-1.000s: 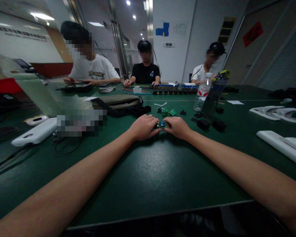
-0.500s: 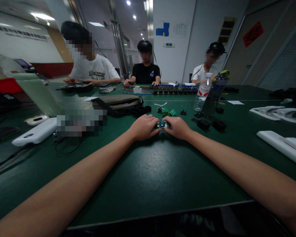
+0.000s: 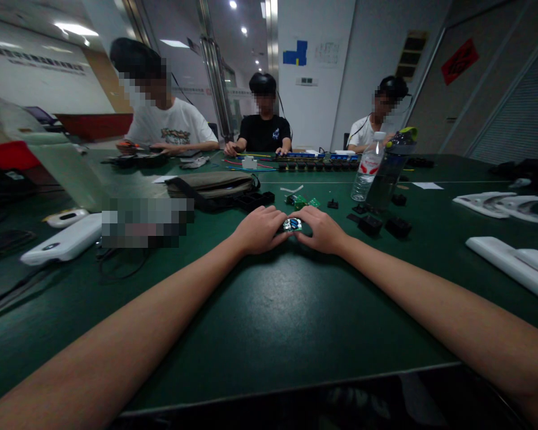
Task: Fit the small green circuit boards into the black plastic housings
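Note:
Between my two hands is a small circuit board (image 3: 293, 224) with blue and pale components on it. My left hand (image 3: 260, 232) closes around its left end, thumb in front and fingers behind. The right side of the board is gripped by my right hand (image 3: 323, 230), its thumb near the front edge and its fingers curved over the far edge. Just beyond the fingers lie several green circuit boards (image 3: 296, 201), partly covered by my right hand. A small black plastic part (image 3: 332, 203) lies to their right.
Black plastic housings (image 3: 370, 225) sit to the right, before a water bottle (image 3: 367, 170) and a dark bottle (image 3: 388, 179). White casings (image 3: 515, 263) lie far right. A bag (image 3: 215, 185) and a white device (image 3: 65, 240) are on the left. Several people sit across the green table (image 3: 287, 334).
The circuit board has turned slightly, showing its face more. My right-hand fingers have shifted up and left over its far edge. My left hand stays nearly in place.

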The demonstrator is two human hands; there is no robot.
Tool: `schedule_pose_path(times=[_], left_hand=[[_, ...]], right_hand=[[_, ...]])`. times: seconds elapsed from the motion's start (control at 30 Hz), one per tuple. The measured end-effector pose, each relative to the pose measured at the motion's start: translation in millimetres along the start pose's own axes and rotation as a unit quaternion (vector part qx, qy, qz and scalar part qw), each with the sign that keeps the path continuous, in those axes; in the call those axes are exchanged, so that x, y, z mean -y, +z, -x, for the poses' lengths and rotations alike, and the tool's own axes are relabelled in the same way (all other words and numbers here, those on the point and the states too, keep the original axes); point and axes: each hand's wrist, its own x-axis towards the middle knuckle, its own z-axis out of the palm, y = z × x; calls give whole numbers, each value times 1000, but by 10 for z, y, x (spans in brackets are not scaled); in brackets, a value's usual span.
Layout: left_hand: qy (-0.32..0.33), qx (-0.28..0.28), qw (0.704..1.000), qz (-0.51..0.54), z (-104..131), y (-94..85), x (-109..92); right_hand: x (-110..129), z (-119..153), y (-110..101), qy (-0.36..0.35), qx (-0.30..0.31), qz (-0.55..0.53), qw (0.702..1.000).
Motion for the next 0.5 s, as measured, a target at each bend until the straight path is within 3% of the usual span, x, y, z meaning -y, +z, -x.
schedule_pose_path(times=[0.17,0.33,0.5], left_hand=[[-11,-17,1000,-4,0,-8,14],[-72,-33,997,13,41,-29,127],[-134,45,990,13,123,-21,276]], right_hand=[[-28,-5,20,13,-10,-2,1000],[-85,-14,36,68,-19,4,998],[-131,-8,51,125,37,37,991]])
